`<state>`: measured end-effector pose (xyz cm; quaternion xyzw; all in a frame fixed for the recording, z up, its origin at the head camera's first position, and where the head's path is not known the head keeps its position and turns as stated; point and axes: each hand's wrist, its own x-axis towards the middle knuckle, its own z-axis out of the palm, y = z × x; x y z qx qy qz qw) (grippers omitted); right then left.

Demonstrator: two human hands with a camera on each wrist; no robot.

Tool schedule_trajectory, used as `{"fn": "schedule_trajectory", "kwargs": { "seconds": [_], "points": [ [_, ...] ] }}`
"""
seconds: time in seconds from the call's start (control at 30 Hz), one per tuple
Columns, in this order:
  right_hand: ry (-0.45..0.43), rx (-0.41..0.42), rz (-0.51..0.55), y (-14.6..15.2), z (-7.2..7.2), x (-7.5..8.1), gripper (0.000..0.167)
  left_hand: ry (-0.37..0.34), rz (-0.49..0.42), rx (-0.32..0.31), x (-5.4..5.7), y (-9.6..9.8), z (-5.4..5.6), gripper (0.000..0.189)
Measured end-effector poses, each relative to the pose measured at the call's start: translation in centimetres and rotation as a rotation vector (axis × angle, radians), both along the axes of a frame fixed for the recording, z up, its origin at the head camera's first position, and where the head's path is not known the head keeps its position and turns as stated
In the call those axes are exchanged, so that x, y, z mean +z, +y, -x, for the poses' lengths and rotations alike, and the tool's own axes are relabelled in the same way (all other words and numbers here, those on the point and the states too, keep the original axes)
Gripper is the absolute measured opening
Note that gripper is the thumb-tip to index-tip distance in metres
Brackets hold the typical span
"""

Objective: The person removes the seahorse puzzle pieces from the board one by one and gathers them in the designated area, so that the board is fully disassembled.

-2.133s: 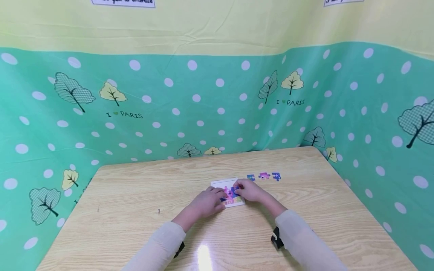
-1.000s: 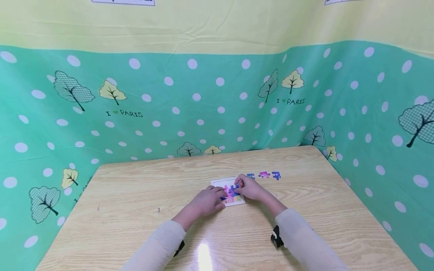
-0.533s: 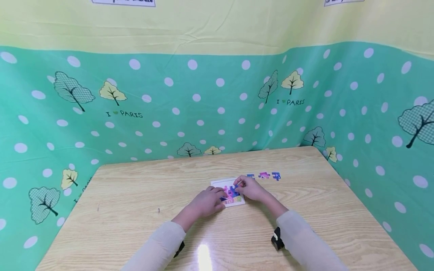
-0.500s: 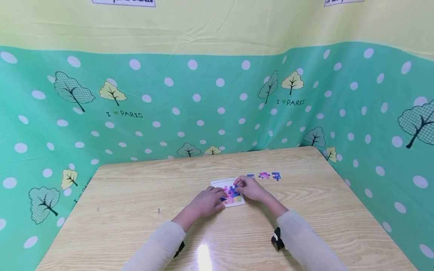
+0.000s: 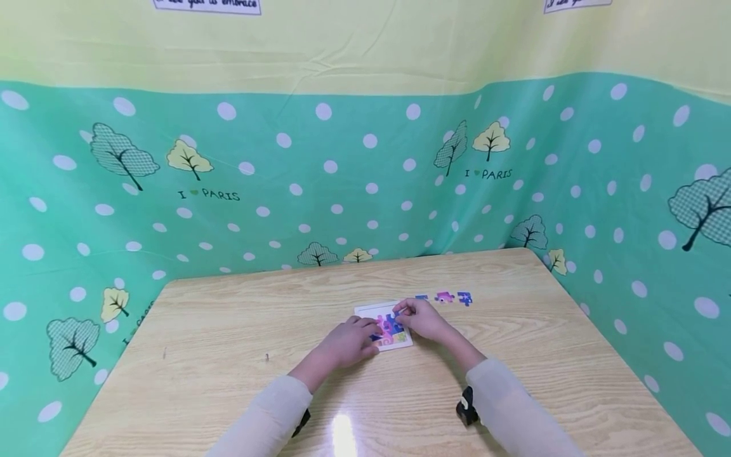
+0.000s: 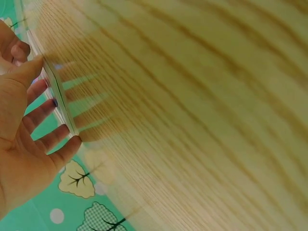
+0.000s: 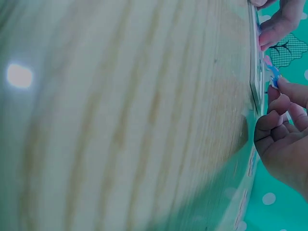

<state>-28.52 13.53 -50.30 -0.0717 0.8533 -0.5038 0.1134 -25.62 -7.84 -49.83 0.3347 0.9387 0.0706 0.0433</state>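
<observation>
“Green cloth with white dots (image 5: 68,203) hangs at the left; what lies along the wooden table (image 5: 217,355)?”

“The person's left hand (image 5: 349,343) comes first. Its fingers are spread, grasping nothing, and rest on the left side of a small white tray (image 5: 371,310).”

“And inside the tray?”

“Pink and blue puzzle pieces (image 5: 388,329) lie close together, some of them partly covered by the left fingertips.”

“What does the right hand (image 5: 424,319) do?”

“It pinches a small blue piece (image 7: 275,72) between thumb and forefinger at the tray's right side. Whether that piece touches the tray, one cannot tell.”

“Farther right?”

“Three loose pieces lie in a row on the wood, beyond the right hand: a blue one (image 5: 421,297), partly hidden by it, a pink one (image 5: 443,297), and a darker blue one (image 5: 465,298).”
</observation>
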Motion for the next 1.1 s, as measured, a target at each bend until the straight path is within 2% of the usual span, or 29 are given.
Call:
{"fn": "schedule_trajectory", "kwargs": {
  "seconds": [0.47, 1.1],
  "points": [
    [-0.009, -0.067, 0.04, 0.02, -0.24, 0.21, 0.018, -0.01, 0.001, 0.015, -0.2, -0.05, -0.03, 0.043],
    [0.027, -0.092, 0.0, 0.7, -0.3, 0.06, 0.02, -0.027, 0.009, 0.013, 0.15, 0.05, -0.04, 0.043]
  ]
}}
